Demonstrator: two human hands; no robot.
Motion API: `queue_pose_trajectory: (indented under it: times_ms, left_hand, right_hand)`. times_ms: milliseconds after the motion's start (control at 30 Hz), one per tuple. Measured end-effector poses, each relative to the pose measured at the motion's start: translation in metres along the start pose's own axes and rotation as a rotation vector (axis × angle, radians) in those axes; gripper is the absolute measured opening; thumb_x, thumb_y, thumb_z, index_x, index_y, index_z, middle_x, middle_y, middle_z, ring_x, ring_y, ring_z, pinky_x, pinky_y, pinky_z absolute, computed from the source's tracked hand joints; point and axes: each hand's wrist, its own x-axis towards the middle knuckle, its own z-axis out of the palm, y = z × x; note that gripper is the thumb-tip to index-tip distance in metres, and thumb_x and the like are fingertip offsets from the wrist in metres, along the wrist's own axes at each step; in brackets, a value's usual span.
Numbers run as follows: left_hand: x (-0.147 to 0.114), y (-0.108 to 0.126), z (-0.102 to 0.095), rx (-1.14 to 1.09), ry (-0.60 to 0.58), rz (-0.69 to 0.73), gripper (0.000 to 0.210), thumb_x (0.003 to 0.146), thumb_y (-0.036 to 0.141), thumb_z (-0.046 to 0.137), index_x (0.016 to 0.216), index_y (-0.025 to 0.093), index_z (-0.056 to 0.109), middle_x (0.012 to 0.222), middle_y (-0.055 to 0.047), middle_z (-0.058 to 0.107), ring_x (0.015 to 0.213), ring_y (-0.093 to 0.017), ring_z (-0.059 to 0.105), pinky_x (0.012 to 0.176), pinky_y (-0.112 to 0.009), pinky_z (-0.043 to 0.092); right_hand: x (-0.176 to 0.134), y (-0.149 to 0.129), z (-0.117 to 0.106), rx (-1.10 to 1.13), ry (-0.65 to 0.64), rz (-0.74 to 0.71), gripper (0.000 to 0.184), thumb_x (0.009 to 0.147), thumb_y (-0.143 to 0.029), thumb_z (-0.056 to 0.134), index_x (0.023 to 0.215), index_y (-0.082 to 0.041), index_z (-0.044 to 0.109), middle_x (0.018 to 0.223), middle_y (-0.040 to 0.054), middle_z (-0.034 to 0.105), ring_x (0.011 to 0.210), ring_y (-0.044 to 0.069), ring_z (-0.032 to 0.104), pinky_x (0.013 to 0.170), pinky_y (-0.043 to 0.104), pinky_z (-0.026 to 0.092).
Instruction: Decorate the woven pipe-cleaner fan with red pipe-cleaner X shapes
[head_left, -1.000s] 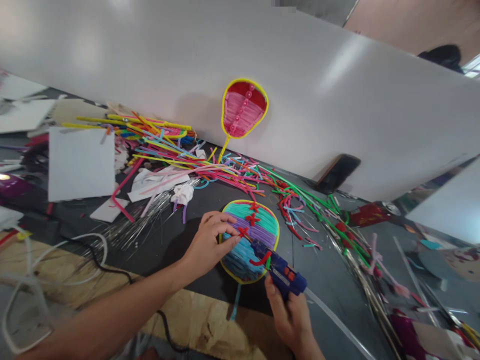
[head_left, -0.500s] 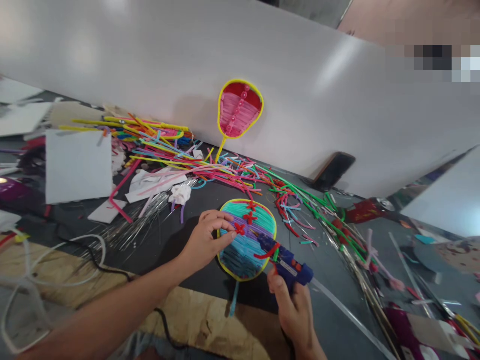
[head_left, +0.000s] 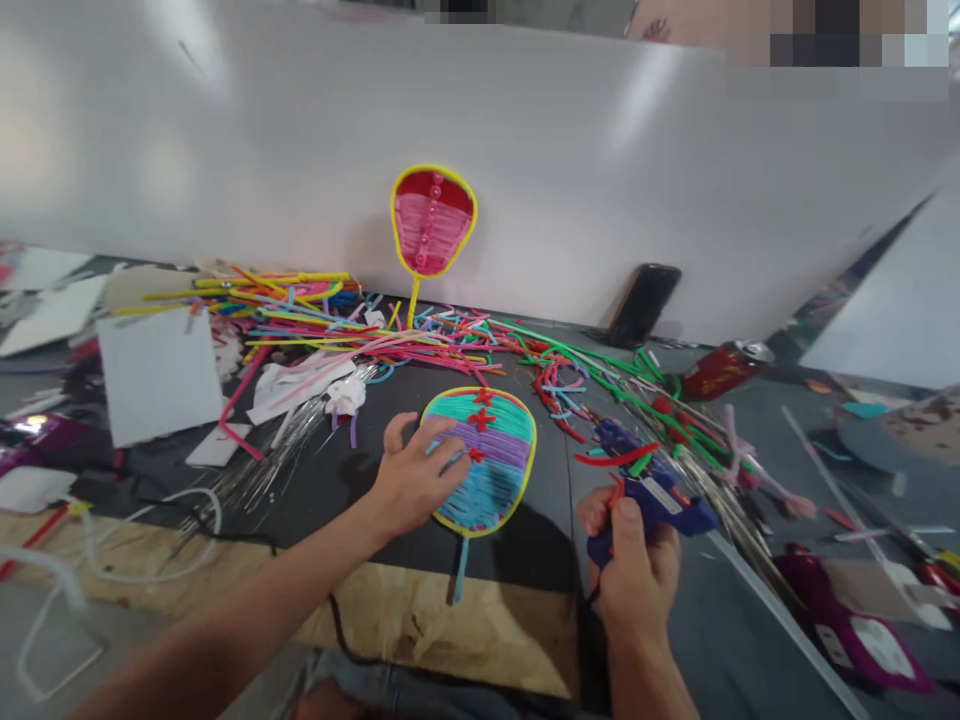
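Observation:
A round fan-shaped craft piece (head_left: 491,490) lies on the dark table, with a yellow rim, teal, purple and blue bands and a light blue stick handle. Small red pipe-cleaner crosses (head_left: 482,420) run down its middle. My left hand (head_left: 420,470) rests over the left side of this piece, fingers apart, the tips close to the lowest red cross. Whether they touch that cross is hard to see. To the right, my right hand (head_left: 634,560) grips a blue hot glue gun (head_left: 660,490), its nozzle tilted up and left. A red pipe-cleaner strip (head_left: 615,459) crosses the gun's body.
A pink and red fan (head_left: 433,225) with a yellow rim leans on the white divider (head_left: 540,200). Piled pipe cleaners (head_left: 420,345) spread along its foot. A phone (head_left: 645,305), a red can (head_left: 724,370), a white card (head_left: 161,380) and white cables (head_left: 150,575) lie around.
My right hand has drawn the glue gun away to the right, off the craft piece. The fingers of my left hand have loosened from the lowest red cross and spread.

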Motion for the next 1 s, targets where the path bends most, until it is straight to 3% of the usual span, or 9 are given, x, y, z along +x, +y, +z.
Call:
queue_pose_trajectory:
  times_ms: [233, 433, 567, 733, 1000]
  left_hand:
    - [0.017, -0.005, 0.002, 0.202, -0.047, 0.103, 0.026, 0.091, 0.012, 0.044, 0.093, 0.032, 0.060, 0.095, 0.002, 0.070, 0.117, -0.023, 0.051, 0.103, -0.055, 0.014]
    - [0.016, -0.005, -0.001, 0.181, -0.057, 0.154, 0.025, 0.089, 0.012, 0.048, 0.094, 0.033, 0.061, 0.094, 0.004, 0.071, 0.113, -0.022, 0.053, 0.103, -0.053, 0.013]
    - [0.015, -0.006, -0.006, 0.108, -0.054, 0.105, 0.025, 0.088, 0.011, 0.050, 0.097, 0.032, 0.061, 0.092, 0.004, 0.073, 0.111, -0.023, 0.054, 0.102, -0.054, 0.013]
    - [0.019, -0.001, -0.006, 0.025, -0.040, -0.091, 0.023, 0.084, 0.008, 0.047, 0.094, 0.024, 0.061, 0.094, -0.003, 0.072, 0.107, -0.024, 0.055, 0.097, -0.049, 0.025]
    - [0.022, 0.005, 0.008, -0.013, -0.064, -0.057, 0.031, 0.084, 0.003, 0.043, 0.100, 0.023, 0.060, 0.096, -0.002, 0.073, 0.113, -0.023, 0.051, 0.101, -0.051, 0.021]
  right_hand:
    - [0.000, -0.003, -0.004, 0.153, -0.018, 0.110, 0.032, 0.089, -0.040, 0.048, 0.067, -0.017, 0.051, 0.058, -0.0014, 0.048, 0.053, 0.011, 0.046, 0.051, 0.025, 0.035]
    - [-0.001, -0.007, -0.006, 0.171, -0.051, 0.113, 0.032, 0.090, -0.039, 0.047, 0.066, -0.018, 0.050, 0.060, -0.0013, 0.048, 0.054, 0.011, 0.045, 0.052, 0.025, 0.035]
    - [-0.001, -0.008, -0.005, 0.179, -0.055, 0.111, 0.032, 0.091, -0.039, 0.047, 0.066, -0.018, 0.050, 0.059, -0.0014, 0.048, 0.054, 0.011, 0.044, 0.051, 0.025, 0.034]
    - [-0.001, -0.006, -0.004, 0.165, -0.057, 0.129, 0.032, 0.089, -0.040, 0.049, 0.066, -0.018, 0.052, 0.059, -0.0010, 0.049, 0.053, 0.011, 0.045, 0.050, 0.025, 0.035]
    - [-0.001, -0.003, -0.005, 0.108, -0.077, 0.125, 0.033, 0.089, -0.041, 0.049, 0.066, -0.017, 0.053, 0.059, -0.0007, 0.050, 0.053, 0.011, 0.047, 0.051, 0.025, 0.037]
